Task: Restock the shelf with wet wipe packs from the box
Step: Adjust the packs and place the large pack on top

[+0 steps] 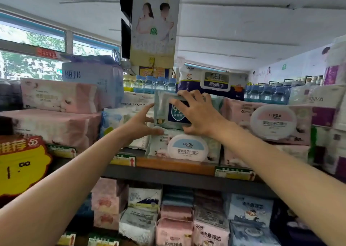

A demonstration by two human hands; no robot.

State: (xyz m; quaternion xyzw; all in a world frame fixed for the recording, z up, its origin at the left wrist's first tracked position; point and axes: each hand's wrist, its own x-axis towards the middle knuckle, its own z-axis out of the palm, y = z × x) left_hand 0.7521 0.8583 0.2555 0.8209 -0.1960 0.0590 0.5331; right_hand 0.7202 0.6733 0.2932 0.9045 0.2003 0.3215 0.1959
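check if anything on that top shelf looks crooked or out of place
The green wet wipe pack with the dark blue label, under the grip of the right hand and touched by the left hand, sits tilted on the pale green white-lidded pack, not yet squared. Nothing looks spilled or torn.

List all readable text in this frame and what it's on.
"Liyou": blue-lidded wipe pack on the top shelf
"Liyou": pink-lidded pack to its right
"wipes": white pack behind the left hand
"NVA": white pack at far right
"1.00" and "5": yellow price sign
"COTTON": tissue pack on the lower shelf
"9": green pack held by the right hand, rest covered
Chinese print and shelf tags: too blurred.
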